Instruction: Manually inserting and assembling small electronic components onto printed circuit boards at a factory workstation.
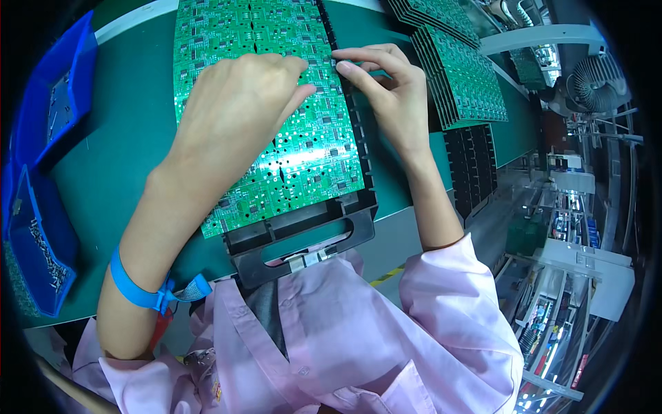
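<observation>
A worker in a pink smock (331, 317) bends over a green circuit board (317, 131) that lies on a black frame (362, 228) atop a green surface (131, 90). The left hand (238, 90) hangs over the board's upper half, palm down, fingers curled under and thumb out to the right; whether it touches the board or grips anything cannot be told, as its fingertips are hidden. The right hand (396, 86) is at the board's right edge, thumb and forefinger brought nearly together; whether anything sits between them is too small to tell.

Work on this board appears under way rather than finished. What is done: the board is laid along the frame, and dark chips and bright solder points already cover the parts of its face left in view. What is left is harder to judge: both hands are at the board, and dark holes show along its middle, though whether any of them await a part cannot be told.

At left, a blue upper bin (83, 69) and a blue lower bin (55, 214) hold loose small parts (45, 255), suggesting supplies are not used up. At upper right stand stacked boards (462, 76); whether those are finished or waiting, the view does not show.
</observation>
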`<state>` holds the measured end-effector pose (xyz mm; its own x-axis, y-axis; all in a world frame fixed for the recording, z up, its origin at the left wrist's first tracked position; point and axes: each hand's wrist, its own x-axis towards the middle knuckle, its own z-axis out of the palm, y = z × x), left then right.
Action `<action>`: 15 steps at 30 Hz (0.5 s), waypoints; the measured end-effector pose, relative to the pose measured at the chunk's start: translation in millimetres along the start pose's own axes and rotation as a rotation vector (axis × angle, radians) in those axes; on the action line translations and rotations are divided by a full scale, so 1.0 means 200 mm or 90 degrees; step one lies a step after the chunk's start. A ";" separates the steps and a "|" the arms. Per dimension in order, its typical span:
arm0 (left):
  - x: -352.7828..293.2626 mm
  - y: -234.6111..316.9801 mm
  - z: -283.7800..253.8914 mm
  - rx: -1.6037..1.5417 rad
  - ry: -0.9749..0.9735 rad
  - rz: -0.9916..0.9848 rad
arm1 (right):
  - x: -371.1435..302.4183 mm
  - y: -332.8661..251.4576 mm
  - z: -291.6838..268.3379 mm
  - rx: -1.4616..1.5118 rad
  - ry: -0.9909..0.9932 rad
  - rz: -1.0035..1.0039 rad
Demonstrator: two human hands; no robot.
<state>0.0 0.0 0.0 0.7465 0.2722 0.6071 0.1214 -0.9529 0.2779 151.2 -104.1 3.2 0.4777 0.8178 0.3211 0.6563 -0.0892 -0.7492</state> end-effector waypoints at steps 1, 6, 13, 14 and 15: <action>-0.02 -0.01 0.03 0.000 0.002 0.002 | 0.00 0.04 0.03 0.005 0.007 -0.015; -0.05 -0.03 0.08 -0.001 0.004 0.004 | 0.00 0.10 0.07 0.019 0.023 -0.052; 0.04 -0.01 -0.07 -0.038 0.014 -0.007 | 0.05 -0.04 0.00 0.030 0.024 -0.033; 0.06 -0.01 -0.10 -0.050 0.019 -0.008 | 0.06 -0.06 -0.02 0.034 0.026 -0.034; 0.08 -0.02 -0.13 -0.040 0.021 0.000 | 0.06 -0.08 -0.03 0.040 0.034 -0.042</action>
<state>-5.9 12.0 28.6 0.7244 0.2769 0.6313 0.0788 -0.9430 0.3232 150.8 -96.1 23.2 0.4661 0.7887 0.4009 0.6504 0.0018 -0.7596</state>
